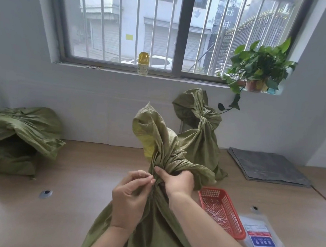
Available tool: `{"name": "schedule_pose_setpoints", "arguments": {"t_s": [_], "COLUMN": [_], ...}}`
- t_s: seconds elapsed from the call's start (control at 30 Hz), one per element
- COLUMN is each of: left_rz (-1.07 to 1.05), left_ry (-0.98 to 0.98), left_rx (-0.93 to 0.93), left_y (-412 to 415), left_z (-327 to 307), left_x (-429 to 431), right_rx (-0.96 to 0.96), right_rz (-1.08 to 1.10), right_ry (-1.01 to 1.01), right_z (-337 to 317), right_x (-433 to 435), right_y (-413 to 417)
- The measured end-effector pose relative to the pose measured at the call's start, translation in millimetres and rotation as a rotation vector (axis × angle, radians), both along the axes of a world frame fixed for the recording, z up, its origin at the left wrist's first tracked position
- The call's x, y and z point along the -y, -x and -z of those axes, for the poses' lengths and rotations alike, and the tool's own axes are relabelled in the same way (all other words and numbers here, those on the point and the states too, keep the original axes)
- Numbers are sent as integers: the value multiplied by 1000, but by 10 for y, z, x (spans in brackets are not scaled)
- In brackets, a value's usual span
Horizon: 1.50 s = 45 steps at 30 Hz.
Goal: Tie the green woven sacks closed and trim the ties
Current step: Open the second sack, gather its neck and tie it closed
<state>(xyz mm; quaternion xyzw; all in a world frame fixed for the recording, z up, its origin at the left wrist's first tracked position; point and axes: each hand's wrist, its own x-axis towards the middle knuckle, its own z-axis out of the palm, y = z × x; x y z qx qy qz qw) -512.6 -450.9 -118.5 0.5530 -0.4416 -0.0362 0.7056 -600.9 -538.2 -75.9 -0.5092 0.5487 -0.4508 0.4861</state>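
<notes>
Closest to me, my left hand [130,200] has its fingers [144,178] pinched on the gathered neck of the green sack [150,234] standing at the counter [72,174] edge. My right hand [178,183] grips that same neck from the other side, fingers curled around the bunched fabric. I cannot tell whether a tie is on it. Just right of the sack sit a red basket [212,190] holding white tie offcuts and a clear packet of ties [262,240]. Farther back, a tied sack [199,131] stands against the wall, an open sack [13,140] slumps at far left, and grey folded sacks [268,166] lie at right.
</notes>
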Motion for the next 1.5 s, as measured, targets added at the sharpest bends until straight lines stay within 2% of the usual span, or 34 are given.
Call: {"name": "schedule_pose_setpoints", "arguments": {"t_s": [0.07, 0.23, 0.33, 0.4, 0.5, 0.63, 0.77, 0.97, 1.2, 1.5], "left_rz": [13, -17, 47, 88, 131, 187, 248, 360, 342, 322], "left_ry": [-51, -104, -116, -128, -151, -157, -173, -212, -273, -234], "left_rx": [106, 210, 291, 337, 303, 144, 23, -60, 31, 122], "left_y": [-54, -221, -275, -297, -297, -289, -350, -401, -402, -379], "left_z": [29, -75, -118, -125, -157, -213, -204, -175, -188, -101], "left_x": [12, 62, 76, 105, 130, 119, 106, 66, 40, -11], "right_rx": [77, 386, 561, 604, 624, 686, 639, 574, 313, 203], "right_rz": [-23, -207, -201, -167, -161, -252, -344, -426, -351, -282], "right_ry": [-38, -91, -175, -220, -270, -309, -301, -217, -47, 45], "right_z": [30, 79, 73, 77, 79, 87, 130, 175, 175, 233], "right_x": [-17, -118, -156, -168, -157, -139, -156, -158, -153, -148], "right_y": [-33, -20, 15, 15, 28, 60, 85, 131, 95, 21]}}
